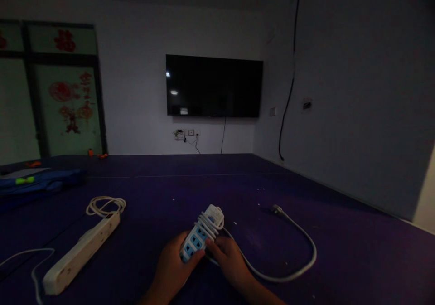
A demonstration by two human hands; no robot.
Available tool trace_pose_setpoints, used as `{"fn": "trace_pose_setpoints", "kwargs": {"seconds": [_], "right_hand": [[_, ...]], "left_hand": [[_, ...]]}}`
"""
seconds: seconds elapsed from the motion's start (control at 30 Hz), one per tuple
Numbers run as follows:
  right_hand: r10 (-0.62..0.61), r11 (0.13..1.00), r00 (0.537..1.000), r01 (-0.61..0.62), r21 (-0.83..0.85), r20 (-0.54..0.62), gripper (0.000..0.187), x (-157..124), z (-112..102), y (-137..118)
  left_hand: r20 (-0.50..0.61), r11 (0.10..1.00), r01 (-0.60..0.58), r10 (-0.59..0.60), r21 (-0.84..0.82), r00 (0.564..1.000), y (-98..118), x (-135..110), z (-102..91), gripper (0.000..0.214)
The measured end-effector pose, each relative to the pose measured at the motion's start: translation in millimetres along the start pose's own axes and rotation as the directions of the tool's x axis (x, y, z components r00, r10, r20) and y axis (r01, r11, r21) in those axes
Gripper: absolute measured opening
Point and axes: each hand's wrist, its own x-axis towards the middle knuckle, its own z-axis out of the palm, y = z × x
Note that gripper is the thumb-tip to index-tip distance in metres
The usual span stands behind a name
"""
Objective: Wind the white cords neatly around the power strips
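A white power strip with blue sockets is held tilted over the purple table, its far end upward. Several turns of its white cord are wrapped around that end. My left hand grips the near end, thumb across the sockets. Closed against the strip's right side is my right hand, thumb by the sockets, just below the wrapped turns; whether it also pinches the cord is hidden. The loose cord runs from there in a wide curve on the right to its plug, lying on the table.
To the left lies a longer white power strip with a coiled cord. Blue cloth rests at the far left, near small orange items. A black television hangs on the back wall. White specks dot the purple tabletop.
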Motion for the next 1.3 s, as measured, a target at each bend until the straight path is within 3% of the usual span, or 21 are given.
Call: {"fn": "trace_pose_setpoints", "kwargs": {"seconds": [0.3, 0.73, 0.97, 1.13, 1.3], "right_hand": [[-0.002, 1.000, 1.000, 0.002, -0.003, -0.010, 0.056, 0.0, 0.1, 1.1], [-0.058, 0.998, 0.997, 0.056, 0.040, 0.049, 0.054, -1.1, -1.9, 2.4], [-0.086, 0.972, 0.996, 0.081, -0.219, -0.013, 0.049, -6.1, -5.9, -7.5], [-0.081, 0.890, 0.994, 0.037, -0.455, -0.077, 0.038, -9.4, -8.5, -12.7], [-0.100, 0.842, 0.992, 0.044, -0.538, -0.075, 0.032, -8.5, -11.8, -17.4]], "left_hand": [[-0.002, 1.000, -0.013, 0.013, 0.012, 1.000, -5.3, -1.5, 1.8, 0.039], [-0.115, 0.948, -0.185, 0.220, 0.259, 0.969, -13.8, -4.8, 4.8, 0.041], [-0.165, 0.854, -0.314, 0.410, 0.415, 0.897, -21.6, -5.1, 1.7, 0.043], [-0.168, 0.825, -0.321, 0.439, 0.465, 0.883, -23.8, -4.2, 3.3, 0.046], [-0.200, 0.833, -0.303, 0.431, 0.463, 0.880, -19.0, -5.2, 4.6, 0.070]]}}
